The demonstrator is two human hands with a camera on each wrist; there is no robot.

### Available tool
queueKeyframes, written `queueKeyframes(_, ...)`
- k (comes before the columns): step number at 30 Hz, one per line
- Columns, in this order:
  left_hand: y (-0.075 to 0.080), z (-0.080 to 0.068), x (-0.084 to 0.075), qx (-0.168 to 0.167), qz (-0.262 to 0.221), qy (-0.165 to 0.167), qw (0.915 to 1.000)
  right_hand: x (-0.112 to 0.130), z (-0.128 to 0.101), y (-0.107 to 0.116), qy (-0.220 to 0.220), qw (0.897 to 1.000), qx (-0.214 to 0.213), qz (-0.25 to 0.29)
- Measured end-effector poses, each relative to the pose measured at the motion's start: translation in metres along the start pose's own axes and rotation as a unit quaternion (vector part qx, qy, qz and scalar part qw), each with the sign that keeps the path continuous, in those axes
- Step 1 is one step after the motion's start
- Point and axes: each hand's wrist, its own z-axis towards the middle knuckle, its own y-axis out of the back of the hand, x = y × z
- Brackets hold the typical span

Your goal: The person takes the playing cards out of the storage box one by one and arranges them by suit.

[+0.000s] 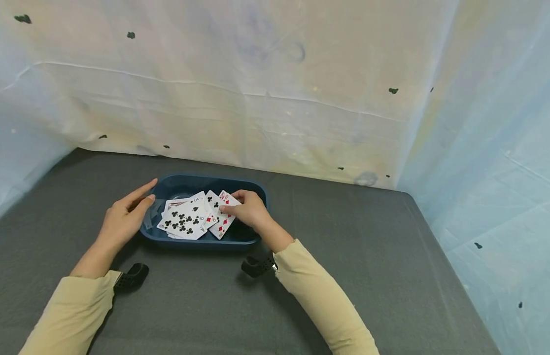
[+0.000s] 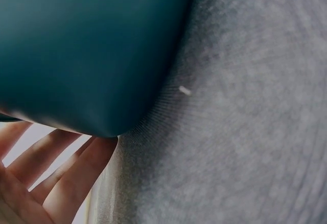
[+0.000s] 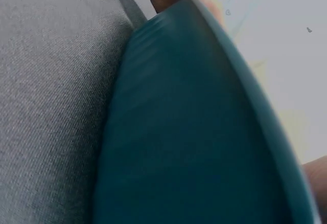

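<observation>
The right hand (image 1: 250,209) pinches the fanned cards (image 1: 192,217) lying in the blue tray (image 1: 253,190) while the left hand (image 1: 124,217) rests slack-fingered on its rim, so the gathering looks underway, next needing a firm lift.

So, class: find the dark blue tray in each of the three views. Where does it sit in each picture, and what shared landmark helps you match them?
Head view: the dark blue tray sits centre-left on the grey table, between both hands.
Left wrist view: the tray's outer wall fills the upper left.
Right wrist view: its wall fills the centre and right.
Shared landmark: the grey table cloth beside the tray in every view.
</observation>
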Motion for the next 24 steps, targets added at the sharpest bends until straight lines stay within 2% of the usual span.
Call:
queueKeyframes(8,0.0,0.0,0.0,0.003,-0.005,0.004,1.0,0.0,-0.005,0.005,0.056,0.998,-0.029,0.008)
queueKeyframes(14,-0.001,0.001,0.001,-0.003,-0.009,0.004,0.9999,0.0,-0.01,0.011,0.088,0.995,-0.045,-0.022)
queueKeyframes(19,-0.002,0.001,0.0,-0.005,-0.011,0.006,0.9999,0.0,-0.011,0.012,0.09,0.993,-0.064,-0.043)
queueKeyframes(24,-0.003,0.001,-0.001,-0.004,-0.018,0.009,0.9998,0.0,-0.011,0.011,0.08,0.994,-0.063,-0.04)
